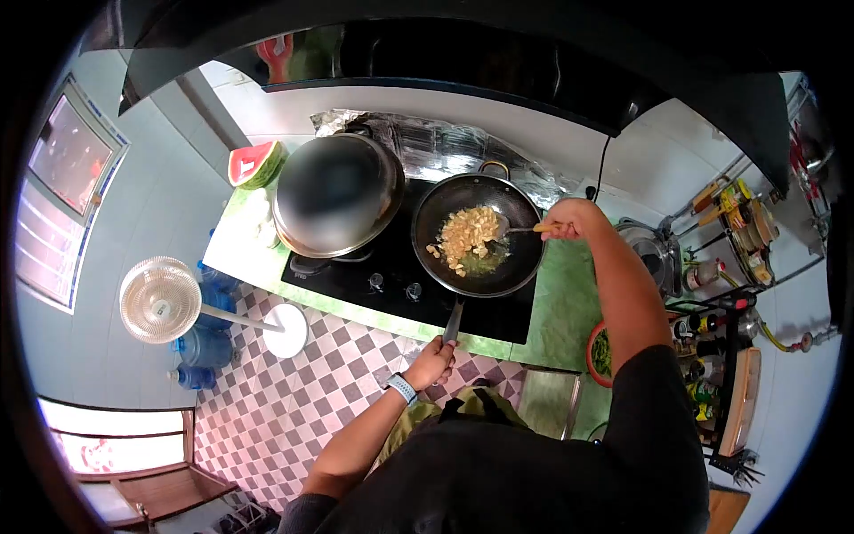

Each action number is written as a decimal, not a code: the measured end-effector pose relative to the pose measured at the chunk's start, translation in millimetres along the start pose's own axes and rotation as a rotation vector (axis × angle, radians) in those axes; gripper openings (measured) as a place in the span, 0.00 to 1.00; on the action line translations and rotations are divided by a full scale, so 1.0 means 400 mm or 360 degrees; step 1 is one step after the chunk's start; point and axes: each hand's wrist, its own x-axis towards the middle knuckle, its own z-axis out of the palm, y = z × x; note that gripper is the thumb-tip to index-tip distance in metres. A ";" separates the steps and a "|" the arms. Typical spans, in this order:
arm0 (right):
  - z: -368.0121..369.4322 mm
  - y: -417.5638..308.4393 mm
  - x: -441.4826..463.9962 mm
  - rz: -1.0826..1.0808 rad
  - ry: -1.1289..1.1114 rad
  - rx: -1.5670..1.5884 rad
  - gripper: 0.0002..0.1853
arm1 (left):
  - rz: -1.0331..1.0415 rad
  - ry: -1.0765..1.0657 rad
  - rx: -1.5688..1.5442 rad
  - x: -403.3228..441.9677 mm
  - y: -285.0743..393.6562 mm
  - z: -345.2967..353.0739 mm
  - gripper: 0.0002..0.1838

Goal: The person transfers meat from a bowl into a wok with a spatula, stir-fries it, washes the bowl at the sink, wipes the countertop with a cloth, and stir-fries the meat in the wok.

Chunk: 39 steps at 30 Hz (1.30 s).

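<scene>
Clasps wok (435, 210) by long handle (455, 319) in left grip (433, 363); pinches spatula (520, 230) in right grip (567, 220). Likely heavy, rigid wok, best held there; soft, slippery food pieces (471, 235).

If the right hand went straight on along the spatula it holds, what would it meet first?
Probably the near rim of the wok, just ahead of the right hand. Depth is unclear: if the hand is higher, it may clear the rim and head towards the pale food pieces.
</scene>
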 end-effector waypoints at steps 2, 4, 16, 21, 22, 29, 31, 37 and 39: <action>0.027 -0.026 0.015 -0.0100 0.0013 -0.0024 0.13 | 0.0013 0.0005 0.0003 0.006 -0.009 -0.006 0.15; 0.082 -0.040 -0.008 -0.0409 0.0252 -0.0285 0.14 | 0.0002 -0.0010 0.0064 0.008 -0.009 -0.006 0.15; 0.468 0.179 -0.110 -0.1059 0.1977 -0.1654 0.08 | -0.0024 0.0001 0.0147 0.015 0.002 -0.002 0.16; 0.428 0.177 -0.180 -0.1022 0.2124 -0.1544 0.10 | -0.0033 -0.0019 0.0268 0.043 -0.026 -0.020 0.15; 0.420 0.157 -0.193 -0.1069 0.2168 -0.1509 0.10 | -0.0030 -0.0021 0.0261 0.047 -0.032 -0.022 0.15; 0.435 -0.012 -0.062 -0.1221 0.2060 -0.1564 0.08 | 0.0040 0.0018 0.0390 0.079 -0.068 -0.036 0.16; 0.453 0.004 -0.062 -0.1258 0.1995 -0.1597 0.08 | 0.0071 0.0055 0.0483 0.086 -0.078 -0.037 0.16; 0.451 0.120 -0.148 -0.1107 0.1817 -0.1798 0.17 | 0.0382 0.0086 0.0674 0.083 -0.073 -0.035 0.20; 0.453 0.114 -0.187 -0.1097 0.1878 -0.1810 0.17 | 0.0259 0.0091 0.0528 0.067 -0.056 -0.031 0.19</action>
